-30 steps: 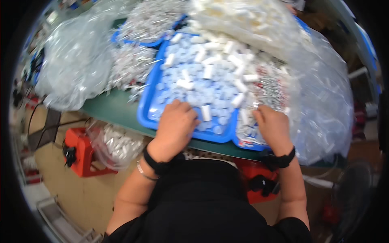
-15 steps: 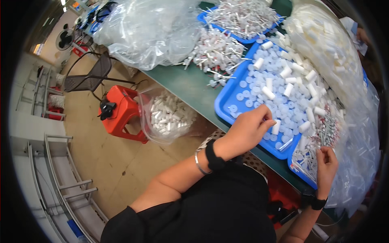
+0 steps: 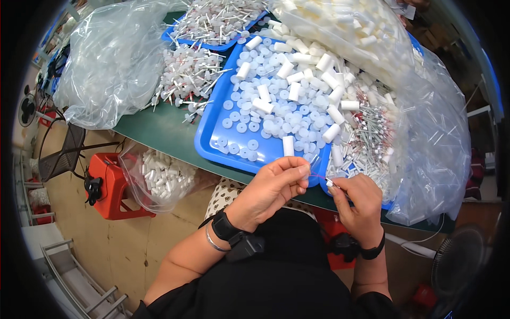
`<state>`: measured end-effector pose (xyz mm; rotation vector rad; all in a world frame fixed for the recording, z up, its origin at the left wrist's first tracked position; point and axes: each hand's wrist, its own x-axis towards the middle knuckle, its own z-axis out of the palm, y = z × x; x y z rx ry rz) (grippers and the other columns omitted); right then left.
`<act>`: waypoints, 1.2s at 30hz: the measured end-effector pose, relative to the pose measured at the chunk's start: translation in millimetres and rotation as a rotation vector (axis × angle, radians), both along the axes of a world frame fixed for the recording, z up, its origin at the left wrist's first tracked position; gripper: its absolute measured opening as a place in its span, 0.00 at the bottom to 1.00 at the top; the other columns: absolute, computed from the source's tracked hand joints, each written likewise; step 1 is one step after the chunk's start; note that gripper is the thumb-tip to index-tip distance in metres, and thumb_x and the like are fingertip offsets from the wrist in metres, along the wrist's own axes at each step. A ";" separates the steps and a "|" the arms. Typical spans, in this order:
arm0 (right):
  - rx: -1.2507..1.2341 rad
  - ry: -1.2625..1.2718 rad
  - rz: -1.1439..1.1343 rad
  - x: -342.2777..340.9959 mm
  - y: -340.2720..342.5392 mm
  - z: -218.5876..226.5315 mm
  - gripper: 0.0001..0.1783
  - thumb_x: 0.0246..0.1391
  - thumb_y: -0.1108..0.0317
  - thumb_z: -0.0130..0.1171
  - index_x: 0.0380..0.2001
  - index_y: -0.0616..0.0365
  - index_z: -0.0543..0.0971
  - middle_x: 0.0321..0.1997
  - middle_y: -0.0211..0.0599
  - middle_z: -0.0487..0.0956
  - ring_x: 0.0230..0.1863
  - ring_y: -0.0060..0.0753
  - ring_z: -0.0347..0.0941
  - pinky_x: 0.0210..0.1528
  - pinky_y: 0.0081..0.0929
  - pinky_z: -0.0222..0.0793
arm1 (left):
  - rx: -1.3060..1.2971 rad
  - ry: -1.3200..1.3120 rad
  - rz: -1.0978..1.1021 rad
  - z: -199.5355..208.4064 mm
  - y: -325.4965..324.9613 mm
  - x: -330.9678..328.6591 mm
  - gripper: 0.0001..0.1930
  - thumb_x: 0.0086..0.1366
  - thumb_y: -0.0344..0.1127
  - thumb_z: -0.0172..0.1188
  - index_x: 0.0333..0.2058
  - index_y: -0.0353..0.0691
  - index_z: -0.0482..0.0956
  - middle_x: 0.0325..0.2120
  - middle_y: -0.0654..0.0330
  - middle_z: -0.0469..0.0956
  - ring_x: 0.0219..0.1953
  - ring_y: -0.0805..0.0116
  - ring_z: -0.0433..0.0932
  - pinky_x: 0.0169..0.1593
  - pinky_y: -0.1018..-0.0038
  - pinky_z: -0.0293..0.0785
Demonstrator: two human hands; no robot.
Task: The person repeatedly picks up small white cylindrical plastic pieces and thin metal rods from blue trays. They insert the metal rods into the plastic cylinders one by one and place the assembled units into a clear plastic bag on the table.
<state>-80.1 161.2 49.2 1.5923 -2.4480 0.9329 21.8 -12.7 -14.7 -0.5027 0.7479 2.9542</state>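
My left hand [image 3: 279,186] is closed in a pinch at the front edge of the trays. A thin red wire [image 3: 317,176] runs from its fingertips across to my right hand [image 3: 358,199]. There, thumb and forefinger grip a small white wired part [image 3: 330,183]. The hands are a short gap apart. Just beyond them lies a blue tray [image 3: 212,141] with translucent discs [image 3: 284,125] and white foam-like cylinders [image 3: 288,145]. A heap of small wired parts [image 3: 372,133] with red leads and metal pins sits beside it, beyond my right hand.
A clear bag of white cylinders [image 3: 340,26] leans over the trays. Assembled pieces [image 3: 186,77] are heaped left, before another blue tray [image 3: 170,36]. A large clear plastic bag [image 3: 109,69] covers the table's left end. A red stool [image 3: 106,183] and bagged cylinders [image 3: 164,178] stand below.
Both hands have drawn back from the tray contents and come together at the front edge. A red wire now stretches between them. The view has shifted to the right.
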 end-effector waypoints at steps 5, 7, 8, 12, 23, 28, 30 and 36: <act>0.005 0.094 -0.005 0.3 2.6 -3.3 0.08 0.44 0.76 0.66 0.30 0.59 0.77 0.21 0.34 0.72 0.21 0.37 0.67 0.25 0.33 0.60 | 0.119 -0.001 -0.016 11.0 1.1 0.0 0.18 0.70 0.35 0.53 0.52 0.28 0.72 0.40 0.58 0.76 0.36 0.76 0.74 0.43 0.79 0.73; 0.012 0.148 -0.020 0.9 2.1 -2.5 0.09 0.44 0.76 0.66 0.29 0.59 0.77 0.21 0.34 0.72 0.21 0.37 0.67 0.25 0.33 0.59 | 0.185 0.015 -0.041 9.1 1.2 0.2 0.19 0.70 0.35 0.53 0.55 0.30 0.69 0.39 0.60 0.76 0.38 0.76 0.74 0.44 0.78 0.73; 0.011 0.162 -0.019 0.8 2.2 -1.9 0.09 0.44 0.76 0.66 0.30 0.59 0.77 0.21 0.33 0.72 0.21 0.37 0.67 0.25 0.33 0.59 | 0.218 0.023 -0.053 8.6 1.3 0.1 0.20 0.70 0.34 0.53 0.57 0.30 0.68 0.39 0.61 0.76 0.39 0.77 0.74 0.44 0.78 0.73; -0.012 0.203 -0.034 -1.0 4.6 -2.3 0.09 0.43 0.76 0.67 0.30 0.59 0.77 0.21 0.33 0.72 0.20 0.37 0.66 0.25 0.33 0.59 | 0.072 -0.044 0.017 11.8 3.3 -0.2 0.17 0.71 0.34 0.51 0.53 0.29 0.71 0.42 0.56 0.77 0.38 0.75 0.77 0.44 0.80 0.75; -0.014 0.331 -0.010 -2.3 5.4 0.8 0.14 0.39 0.77 0.68 0.33 0.60 0.80 0.21 0.31 0.69 0.21 0.34 0.63 0.23 0.31 0.57 | -0.087 -0.103 0.088 17.0 7.9 -2.0 0.13 0.70 0.33 0.52 0.48 0.30 0.73 0.43 0.51 0.79 0.44 0.64 0.81 0.49 0.76 0.80; 0.007 0.344 0.003 -4.0 7.9 2.9 0.14 0.38 0.77 0.68 0.33 0.60 0.80 0.21 0.31 0.68 0.21 0.34 0.64 0.23 0.31 0.57 | -0.099 -0.080 0.084 13.1 8.7 0.0 0.14 0.70 0.34 0.52 0.49 0.30 0.73 0.42 0.53 0.79 0.44 0.64 0.81 0.50 0.76 0.79; -0.009 0.346 -0.005 -5.5 7.4 2.9 0.15 0.38 0.77 0.68 0.34 0.60 0.80 0.21 0.31 0.69 0.21 0.34 0.64 0.23 0.31 0.57 | -0.111 -0.069 0.065 14.0 9.3 -0.1 0.15 0.70 0.34 0.53 0.50 0.31 0.73 0.40 0.54 0.79 0.44 0.65 0.81 0.50 0.76 0.79; -0.017 0.345 -0.031 -7.6 7.9 1.2 0.15 0.38 0.77 0.69 0.34 0.60 0.80 0.22 0.32 0.69 0.21 0.33 0.64 0.22 0.31 0.57 | -0.104 -0.052 -0.042 16.8 6.1 1.5 0.17 0.70 0.35 0.54 0.52 0.32 0.73 0.37 0.57 0.79 0.41 0.70 0.81 0.48 0.78 0.78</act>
